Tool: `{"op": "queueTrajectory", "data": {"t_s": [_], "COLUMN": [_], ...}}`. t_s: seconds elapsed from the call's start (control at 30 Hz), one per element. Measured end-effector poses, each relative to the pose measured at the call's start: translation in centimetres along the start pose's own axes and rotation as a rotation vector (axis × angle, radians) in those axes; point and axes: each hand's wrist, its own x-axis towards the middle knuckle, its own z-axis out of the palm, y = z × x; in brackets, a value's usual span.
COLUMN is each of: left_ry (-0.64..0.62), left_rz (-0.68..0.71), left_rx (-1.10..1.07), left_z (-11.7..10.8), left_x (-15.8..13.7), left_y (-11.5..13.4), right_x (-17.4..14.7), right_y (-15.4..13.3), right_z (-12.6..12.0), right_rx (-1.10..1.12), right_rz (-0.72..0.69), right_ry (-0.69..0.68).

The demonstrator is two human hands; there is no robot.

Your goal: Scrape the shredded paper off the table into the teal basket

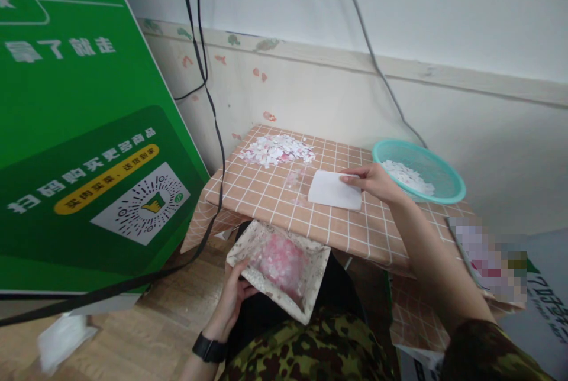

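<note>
Below the table's front edge, my left hand (233,295) grips a shallow, speckled pale tray (317,271) by its near left corner. The tray is tilted and has pink and white powdery or flaky matter (284,262) in it. My right hand (375,181) pinches the right side of a white sheet of paper or card (333,190) at the tabletop. Beside the sheet, a thin pinkish-white residue (295,178) marks the cloth. A pile of small white and pink pieces (279,149) lies farther back to the left.
A turquoise mesh basket (457,190) with white pieces (406,177) stands at the right of the checked tablecloth (261,194). Black cables (217,126) hang at left before a green panel (89,132). A white plastic bag (64,339) lies on the floor.
</note>
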Motion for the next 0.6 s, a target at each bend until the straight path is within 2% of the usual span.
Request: {"op": "queueTrajectory", "data": {"t_s": [0.17, 0.37, 0.5, 0.6], "left_ry": [0.023, 0.023, 0.014, 0.023], "left_rz": [-0.036, -0.024, -0.012, 0.005], "left_rx": [-0.018, -0.016, -0.022, -0.035], "left_z": [0.4, 0.4, 0.6, 0.7], "left_x": [-0.2, -0.4, -0.8, -1.0], "left_y": [0.4, 0.4, 0.5, 0.6], "right_x": [-0.2, -1.2, -1.9, -2.6], "right_y": [1.1, 2.4, 2.1, 1.5], "right_z": [0.7, 1.9, 2.0, 2.3], "right_rx": [0.098, 0.18, 0.22, 0.196], "right_rz": [0.04, 0.107, 0.147, 0.146], "right_ry": [0.124, 0.02, 0.122, 0.083]}}
